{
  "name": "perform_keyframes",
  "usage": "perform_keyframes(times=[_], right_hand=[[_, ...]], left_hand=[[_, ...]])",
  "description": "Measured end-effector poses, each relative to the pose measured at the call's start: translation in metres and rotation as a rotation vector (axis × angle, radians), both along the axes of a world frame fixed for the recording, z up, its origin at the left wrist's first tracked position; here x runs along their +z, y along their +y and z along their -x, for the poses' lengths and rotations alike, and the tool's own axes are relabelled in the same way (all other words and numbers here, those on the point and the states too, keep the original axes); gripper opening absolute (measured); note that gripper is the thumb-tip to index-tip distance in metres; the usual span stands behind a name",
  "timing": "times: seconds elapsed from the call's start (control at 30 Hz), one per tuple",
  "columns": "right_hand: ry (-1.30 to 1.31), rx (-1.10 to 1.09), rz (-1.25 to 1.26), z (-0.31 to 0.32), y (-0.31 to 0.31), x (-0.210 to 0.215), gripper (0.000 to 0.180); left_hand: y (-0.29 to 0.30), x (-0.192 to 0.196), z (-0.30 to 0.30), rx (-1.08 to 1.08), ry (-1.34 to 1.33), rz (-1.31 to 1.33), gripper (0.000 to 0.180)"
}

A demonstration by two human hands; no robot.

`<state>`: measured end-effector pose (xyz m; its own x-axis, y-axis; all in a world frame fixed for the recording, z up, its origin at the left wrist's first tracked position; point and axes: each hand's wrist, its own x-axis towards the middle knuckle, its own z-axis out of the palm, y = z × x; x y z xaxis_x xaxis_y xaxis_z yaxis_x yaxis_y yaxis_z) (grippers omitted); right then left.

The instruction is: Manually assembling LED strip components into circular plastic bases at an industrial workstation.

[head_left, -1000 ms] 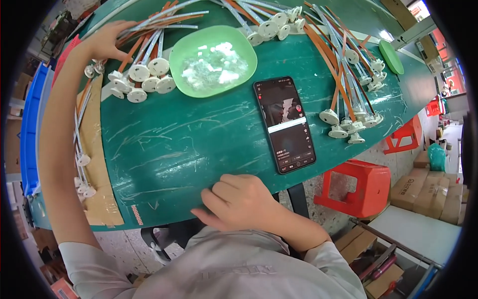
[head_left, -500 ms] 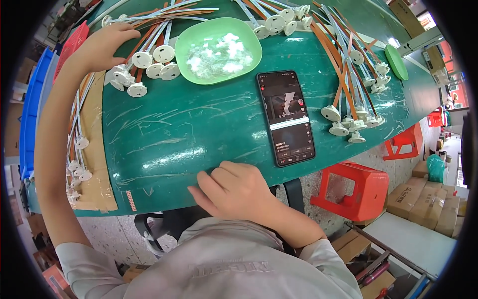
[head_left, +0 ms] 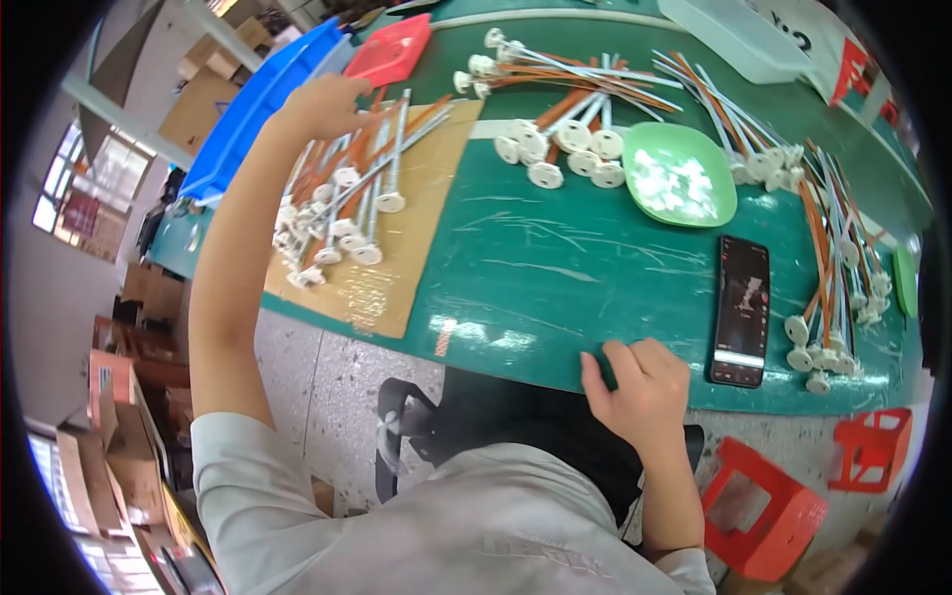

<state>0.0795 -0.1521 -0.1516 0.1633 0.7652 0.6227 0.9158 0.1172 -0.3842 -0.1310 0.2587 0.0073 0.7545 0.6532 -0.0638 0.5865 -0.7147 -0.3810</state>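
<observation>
My left hand (head_left: 327, 107) is stretched out over the far end of a pile of thin orange and silvery strips with round white ends (head_left: 342, 213). These strips lie on a brown cardboard sheet (head_left: 397, 288) at the left of the green table. Its fingers look apart, and I see nothing held in them; the undersides of the fingertips are hidden. At the table's front edge rests my right hand (head_left: 640, 387), empty, its fingers loosely curled and its thumb standing apart. A dark phone (head_left: 741, 317) with its screen lit lies right of that hand.
Other strip bundles (head_left: 570, 144) lie across the table. A light green bowl (head_left: 729, 203) holds small white pieces. Beyond my left hand are a red basket (head_left: 392, 50) and a blue tray (head_left: 263, 109). Red stools (head_left: 764, 506) stand at the right, below the table edge.
The view has swung left, so the table things appear farther right and more of the cardboard shows. My left hand has moved from beside the bundle near the bowl to the pile on the cardboard.
</observation>
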Motion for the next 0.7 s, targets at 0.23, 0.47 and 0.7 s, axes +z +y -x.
perform_keyframes(times=[0.23,0.47,0.7], right_hand=[[-0.051,0.027,-0.032,0.006,0.006,0.002,0.018],[-0.061,0.006,-0.033,0.008,0.006,-0.001,0.016],[-0.087,-0.034,-0.02,0.008,0.004,0.0,0.018]], left_hand=[[0.01,-0.039,0.118,0.197,-0.283,0.089,0.072],[0.033,-0.068,0.131,0.173,-0.257,0.195,0.036],[0.057,-0.064,0.127,0.221,-0.225,0.281,0.024]])
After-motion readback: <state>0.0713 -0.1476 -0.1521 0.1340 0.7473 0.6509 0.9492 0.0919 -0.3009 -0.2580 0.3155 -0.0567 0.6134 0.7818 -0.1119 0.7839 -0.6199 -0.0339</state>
